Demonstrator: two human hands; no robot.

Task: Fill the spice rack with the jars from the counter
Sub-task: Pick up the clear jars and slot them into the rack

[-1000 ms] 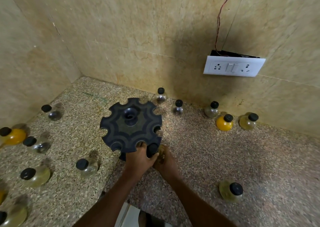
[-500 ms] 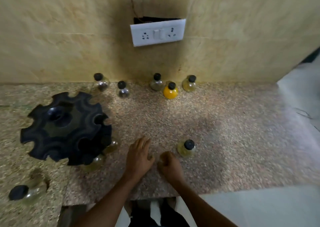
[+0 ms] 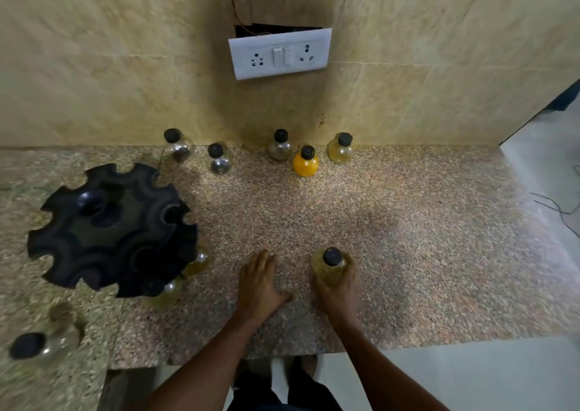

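Note:
The black round spice rack (image 3: 113,228) stands on the counter at the left, with two jars (image 3: 197,261) tucked under its near right rim. My right hand (image 3: 337,288) is wrapped around a pale yellow jar with a black cap (image 3: 330,264) that stands on the counter near the front edge. My left hand (image 3: 259,285) lies flat on the counter, fingers apart, holding nothing, between the rack and that jar. Several more black-capped jars stand along the back wall, among them a bright orange one (image 3: 305,162) and a clear one (image 3: 218,159).
One more jar (image 3: 40,344) sits blurred at the front left. The speckled granite counter (image 3: 423,238) ends at its right edge and front edge over a pale floor. A white switch and socket plate (image 3: 279,54) hangs on the tiled wall.
The view has swung right from the rack. My right hand reached to the pale yellow jar and closed around it. My left hand left the rack and now rests on the counter.

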